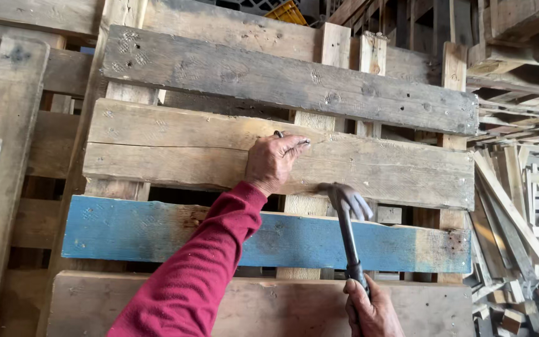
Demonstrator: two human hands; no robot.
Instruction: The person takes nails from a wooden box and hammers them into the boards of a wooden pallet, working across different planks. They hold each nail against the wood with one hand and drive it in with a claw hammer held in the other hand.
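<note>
**Nail pinched against the pallet board, hammer held low**

Your left hand [272, 163] lies flat against the wide weathered board [219, 153] of the upright pallet, and its fingers [296, 145] pinch a nail [279, 133] near the board's top edge. The nail sits over the pale upright stringer [310, 122] behind the board, which looks like the reason for that spot: solid wood lies behind it. The heel of the hand rests on the board, so the pinch seems steadied by the contact. The wrist bends back slightly, and the forearm in its red sleeve [194, 274] rises diagonally from the lower left.

Your right hand [372, 309] is clenched around the lower end of the claw hammer [347, 231], low in the view and in front of the bare grey bottom board [157, 306]. The shaft rises almost vertically, leaning a little left. Its head [344, 196] hangs just below the wide board's lower edge, apart from the nail and lower right of your left hand. The long grip near the handle's end gives reach.

Below the wide board runs a blue-painted board [126, 231]; above it is a grey, nail-marked one [282, 78]. A heap of loose scrap slats [525, 231] lies at the right.
</note>
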